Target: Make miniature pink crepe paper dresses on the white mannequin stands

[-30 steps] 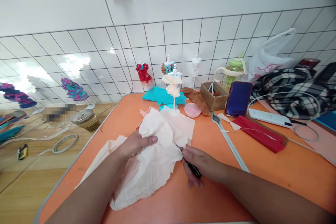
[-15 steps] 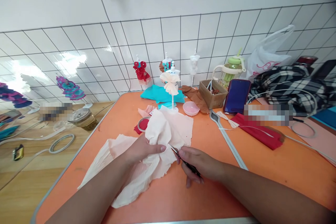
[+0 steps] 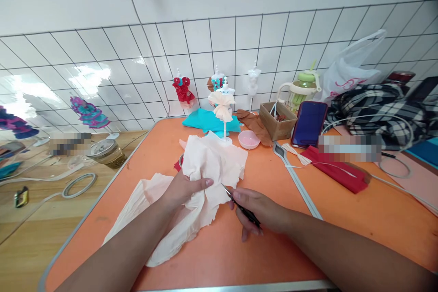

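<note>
A crinkled pale peach sheet (image 3: 208,159), cloth or crepe paper, lies bunched at the middle of the orange table, with loose folds trailing to the near left. My left hand (image 3: 191,188) is closed on it, thumb pressed on top. In my right hand (image 3: 251,207) is a pair of small black-handled scissors (image 3: 248,214), their silver tip against the sheet's right side beside my left thumb. Whether the blades are apart is too small to tell. Just behind the sheet stands a miniature white dress form (image 3: 224,100) wearing a gathered cream skirt.
Behind are a red-dressed form (image 3: 184,91), turquoise material (image 3: 205,121), a pink bowl (image 3: 249,139) and a cardboard box (image 3: 278,121). A phone (image 3: 309,123) leans at right, near folded red material (image 3: 338,169). A jar (image 3: 107,153) and ribbon roll (image 3: 79,185) sit on the wooden table at left.
The sheet's upper part has shifted slightly left and up with my left hand, covering more of the ring on the red piece. The scissors tip stays at the sheet.
</note>
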Demonstrator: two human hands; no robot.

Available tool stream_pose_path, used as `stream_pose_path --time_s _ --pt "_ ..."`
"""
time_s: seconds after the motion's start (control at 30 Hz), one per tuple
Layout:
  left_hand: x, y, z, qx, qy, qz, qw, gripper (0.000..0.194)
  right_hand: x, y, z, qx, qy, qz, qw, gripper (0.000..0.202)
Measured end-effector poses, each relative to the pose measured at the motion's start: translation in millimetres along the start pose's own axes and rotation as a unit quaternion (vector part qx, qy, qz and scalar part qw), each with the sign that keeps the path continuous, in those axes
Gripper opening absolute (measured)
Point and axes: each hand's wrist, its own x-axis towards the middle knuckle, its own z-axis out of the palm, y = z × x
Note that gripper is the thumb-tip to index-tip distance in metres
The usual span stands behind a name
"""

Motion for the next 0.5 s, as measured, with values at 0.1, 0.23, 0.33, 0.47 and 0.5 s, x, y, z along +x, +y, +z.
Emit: stream_pose_path --time_s 0.1,0.23,0.33,0.47,0.5 --pt "1 -4 0.1 -0.023 -0.005 0.022 1.000 0.060 0 1 0 0.002 -0.001 -0.005 1.000 0.041" --pt "1 -5 2.8 -0.026 -0.038 0.031 0.998 0.079 -1 1 0 -0.001 0.005 -0.007 1.000 0.039" --pt "-1 -1 7.9 -0.016 0.005 0.043 0.999 0.094 -1 2 0 -0.014 0.012 0.000 1.000 0.043" --pt "-4 2 14.5 -0.053 0.052 0.036 0.997 0.101 -2 1 2 -0.011 0.014 -0.008 1.000 0.043" --pt "-4 3 15.8 -0.070 0.041 0.017 0.997 0.100 -2 0 2 -0.007 0.010 -0.014 1.000 0.042"
